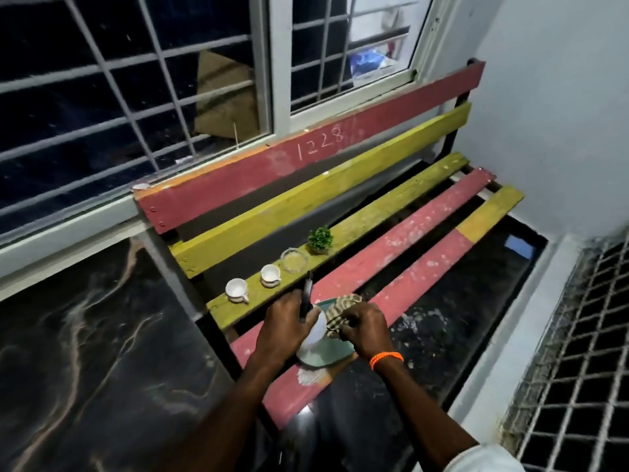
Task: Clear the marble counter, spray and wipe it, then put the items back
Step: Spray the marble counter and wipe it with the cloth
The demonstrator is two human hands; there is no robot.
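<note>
Marble counter (85, 352): we see the dark veined slab at lower left, below the window, with the painted slat bench beside it on the right.
Bench (391, 240): red and yellow slats; "1228" is scratched on the top red back slat.
Spray bottle (315, 330): white body with a black trigger head, tilted, its base resting on the teal tray on the red seat slats.
Left grip (284, 327): our left hand wraps round the neck of the spray bottle, grasping it just under the black head.
Checked cloth (342, 310): brown and cream, bunched on the tray, touching the bottle's right side.
Right grip (362, 327): our right hand's fingers are curled, pinching the near edge of the checked cloth; an orange bead band (386, 359) sits on the wrist.
Teal tray (340, 350): lies across the red slats, under the bottle and cloth.
Yellow seat slat, left to right: two white cups (237, 290) (270, 275), a clear glass dish (293, 259), a small green potted plant (320, 240), spaced apart in a row.
</note>
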